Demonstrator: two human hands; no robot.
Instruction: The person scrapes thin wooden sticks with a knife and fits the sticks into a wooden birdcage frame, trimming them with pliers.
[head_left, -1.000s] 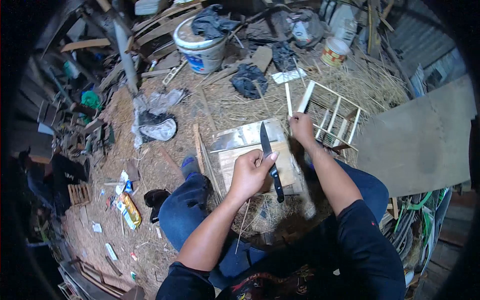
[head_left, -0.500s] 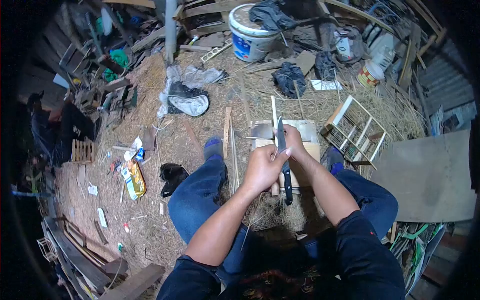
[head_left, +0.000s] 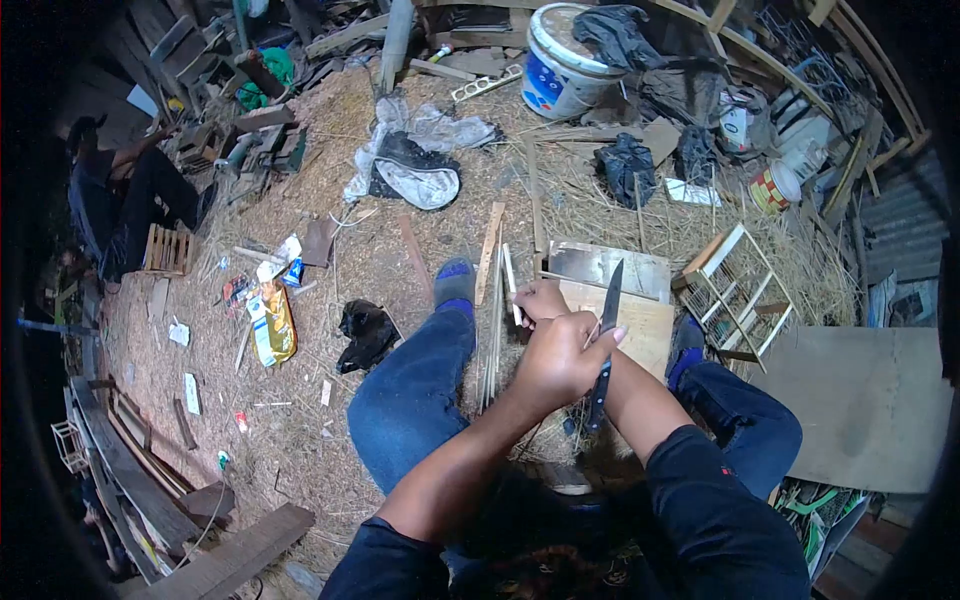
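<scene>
My left hand is closed, its thumb across a knife with a black riveted handle; the blade points away from me. Crossing under the left wrist, my right hand reaches to the left with its fingers closed on a thin pale wooden stick. Several long thin strips lie on the ground just beside it, by my left leg. Beyond my hands, between my feet, a light wooden board lies in front of a stained board.
A wooden slatted frame stands by my right foot, with a large flat sheet nearby. Black plastic and a yellow bag lie to the left. A white bucket stands at the back. Another person sits far left.
My right hand has moved left beneath my left hand, carrying the stick away from the knife. The knife stays in my left hand. The view has turned left.
</scene>
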